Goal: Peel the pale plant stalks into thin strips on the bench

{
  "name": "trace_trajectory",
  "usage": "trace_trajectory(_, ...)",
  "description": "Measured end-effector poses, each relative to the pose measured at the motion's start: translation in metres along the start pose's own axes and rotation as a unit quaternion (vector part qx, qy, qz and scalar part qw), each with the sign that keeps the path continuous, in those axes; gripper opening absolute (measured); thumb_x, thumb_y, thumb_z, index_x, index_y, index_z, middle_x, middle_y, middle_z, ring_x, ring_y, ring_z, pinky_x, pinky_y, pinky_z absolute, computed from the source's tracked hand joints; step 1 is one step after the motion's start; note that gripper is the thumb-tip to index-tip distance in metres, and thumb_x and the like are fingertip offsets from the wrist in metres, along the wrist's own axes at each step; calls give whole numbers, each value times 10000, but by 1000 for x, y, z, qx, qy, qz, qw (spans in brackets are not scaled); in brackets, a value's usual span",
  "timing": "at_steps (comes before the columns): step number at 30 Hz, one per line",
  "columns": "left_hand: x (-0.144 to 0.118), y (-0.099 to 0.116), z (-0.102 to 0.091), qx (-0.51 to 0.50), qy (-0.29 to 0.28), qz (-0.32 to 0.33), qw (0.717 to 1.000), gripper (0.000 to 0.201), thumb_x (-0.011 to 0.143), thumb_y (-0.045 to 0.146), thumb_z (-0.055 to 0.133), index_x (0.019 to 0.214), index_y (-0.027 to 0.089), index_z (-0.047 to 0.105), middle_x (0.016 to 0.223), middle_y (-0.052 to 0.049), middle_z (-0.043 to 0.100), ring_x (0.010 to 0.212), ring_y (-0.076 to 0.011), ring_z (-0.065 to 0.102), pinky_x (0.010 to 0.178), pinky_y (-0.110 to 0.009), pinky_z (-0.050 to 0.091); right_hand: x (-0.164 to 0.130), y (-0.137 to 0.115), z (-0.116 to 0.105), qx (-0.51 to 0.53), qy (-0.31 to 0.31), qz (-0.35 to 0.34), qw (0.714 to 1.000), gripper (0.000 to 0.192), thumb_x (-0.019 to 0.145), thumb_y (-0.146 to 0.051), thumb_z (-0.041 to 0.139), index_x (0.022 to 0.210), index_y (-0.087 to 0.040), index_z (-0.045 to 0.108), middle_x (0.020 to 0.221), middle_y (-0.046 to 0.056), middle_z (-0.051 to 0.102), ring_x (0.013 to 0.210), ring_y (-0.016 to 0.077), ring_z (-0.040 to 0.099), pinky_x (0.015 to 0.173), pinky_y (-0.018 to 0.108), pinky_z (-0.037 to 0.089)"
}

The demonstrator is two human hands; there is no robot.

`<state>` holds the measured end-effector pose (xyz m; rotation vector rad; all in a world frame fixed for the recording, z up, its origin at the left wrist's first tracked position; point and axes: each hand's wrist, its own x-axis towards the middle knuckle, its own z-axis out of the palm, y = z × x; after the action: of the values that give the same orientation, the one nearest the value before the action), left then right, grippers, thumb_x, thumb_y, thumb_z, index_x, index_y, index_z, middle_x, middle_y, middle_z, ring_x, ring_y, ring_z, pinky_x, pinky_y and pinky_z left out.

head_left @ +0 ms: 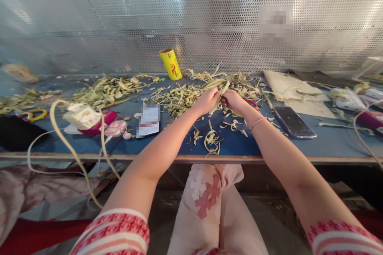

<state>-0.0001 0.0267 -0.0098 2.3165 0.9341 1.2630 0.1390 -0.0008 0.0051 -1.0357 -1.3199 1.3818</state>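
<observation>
My left hand (210, 100) is closed on a long pale-green, dried-looking leaf (224, 89) above the middle of the blue table. Close beside it, my right hand (233, 102) pinches the same leaf. A red and yellow looped handle (251, 102), like that of scissors, shows by the right hand; whether the hand also holds it I cannot tell. Behind and beneath both hands spreads a heap of dried leaves and stalks (179, 99). Curled scraps (212, 139) lie nearer the table's front edge.
A yellow cardboard tube (171, 64) stands tilted at the back. Left are another leaf pile (104, 91), a power strip (97, 122) with cables, a card-like packet (149, 121) and yellow-handled scissors (36, 114). Right lie a phone (295, 122) and brown cardboard (295, 87). A perforated metal panel (197, 16) rises behind.
</observation>
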Motion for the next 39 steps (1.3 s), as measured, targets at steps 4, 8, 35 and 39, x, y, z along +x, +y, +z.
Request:
trace_trajectory(4, -1, 4, -5, -1, -20, -4, 1000, 399, 889, 506, 458, 623, 217, 387, 618, -20, 453, 637, -170, 461, 689, -328, 405, -2, -1, 0, 13, -25, -9, 1000, 234, 808, -173, 501, 619, -192, 365, 492, -80, 307, 400, 34, 265, 402, 159, 209)
trace_trajectory(8, -3, 8, -10, -31, -22, -21, 999, 242, 915, 360, 448, 724, 212, 456, 689, -18, 498, 683, -167, 480, 710, -321, 411, -2, 0, -2, 27, -49, -13, 998, 286, 831, -235, 541, 612, -193, 363, 486, -87, 299, 403, 31, 267, 414, 162, 232)
trace_trajectory(35, 0, 9, -9, -71, -28, -44, 996, 497, 827, 609, 502, 568, 197, 406, 533, 15, 410, 525, -113, 389, 554, -285, 352, 6, 0, -7, -28, 25, -38, 999, 402, 771, -419, 685, 568, -179, 434, 425, -79, 376, 356, 26, 323, 370, 167, 260)
trace_trajectory(39, 0, 6, -7, -178, -72, -86, 978, 559, 742, 727, 504, 584, 198, 416, 498, 29, 385, 465, -87, 365, 483, -265, 325, 9, 3, -11, -51, 37, -60, 996, 384, 757, -435, 678, 583, -186, 443, 435, -80, 373, 372, 35, 311, 382, 182, 252)
